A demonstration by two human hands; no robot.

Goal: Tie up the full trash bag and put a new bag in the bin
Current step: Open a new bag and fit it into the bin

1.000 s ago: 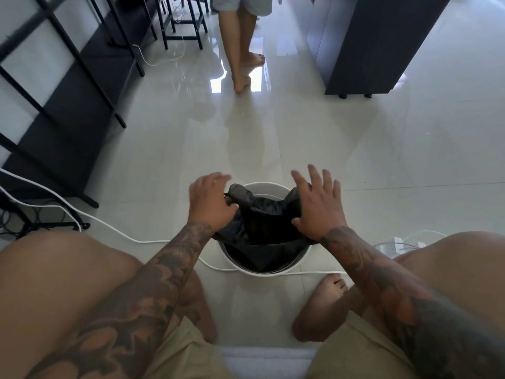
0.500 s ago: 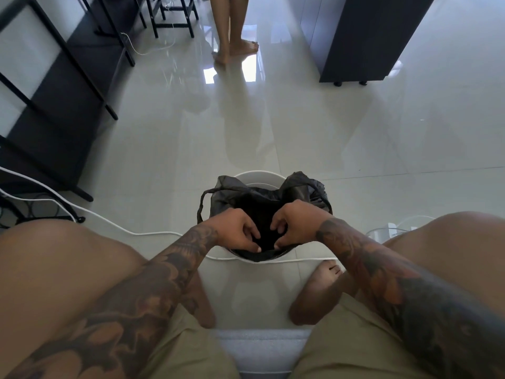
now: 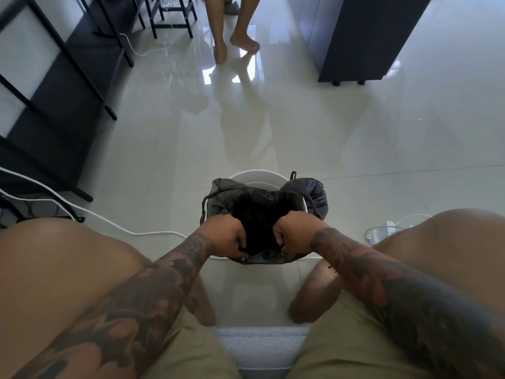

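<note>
A small white bin (image 3: 258, 177) stands on the floor between my knees. A black trash bag (image 3: 314, 191) sits in it, its mouth folded outward over the left and right sides of the rim, with a drawstring loop hanging at the left. My left hand (image 3: 226, 236) is closed on the near left edge of the bag. My right hand (image 3: 293, 232) is closed on the near right edge. Both fists sit at the near rim, a short gap apart. The inside of the bag is dark and I cannot see what it holds.
A white cable (image 3: 114, 222) runs across the glossy tiled floor to the bin. A white adapter (image 3: 386, 228) lies by my right knee. Black frame furniture (image 3: 68, 86) lines the left, a dark cabinet (image 3: 363, 39) stands far right. Another person's bare feet (image 3: 235, 47) are ahead.
My hands moved from the bag's far sides to its near edge and closed on it. The bag's sides now drape over the rim. The other person's feet have stepped.
</note>
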